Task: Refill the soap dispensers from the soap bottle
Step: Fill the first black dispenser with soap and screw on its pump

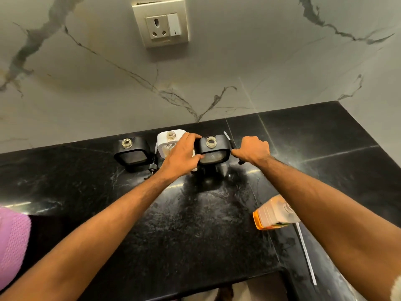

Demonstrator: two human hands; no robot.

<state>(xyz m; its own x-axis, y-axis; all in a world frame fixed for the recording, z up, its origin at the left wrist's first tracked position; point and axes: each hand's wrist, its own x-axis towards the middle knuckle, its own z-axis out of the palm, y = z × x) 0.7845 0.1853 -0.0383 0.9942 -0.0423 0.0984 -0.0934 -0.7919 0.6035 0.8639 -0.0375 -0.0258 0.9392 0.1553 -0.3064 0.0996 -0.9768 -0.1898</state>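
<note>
Right dispenser (213, 148): black, square, open clear neck on top; stands on the black counter (195, 224) near the wall, last of a row of three.
Left hand (182, 155): grips the right dispenser's left side, fingers curled over its top edge, thumb against its front.
Right hand (252, 149): just right of the same dispenser, fingers curled round a thin black pump stem (233, 146) whose tip sticks up beside the dispenser.
Middle dispenser (168, 141): white, open neck, partly hidden behind the left hand, touching or just beside the right one; cannot tell which.
Left dispenser (132, 152): black, open neck, apart from both hands.
Loose pump (153, 159): black, lying between the left and middle dispensers.
Soap bottle (274, 212): clear with orange liquid, uncapped, near the counter's front right, under the right forearm, well apart from the dispensers.
Writing: the bottle's label is too blurred to read; no brand shows.
Wall: marble, with a socket and switch plate (161, 22).
Pink cloth (13, 244): at the left edge.
</note>
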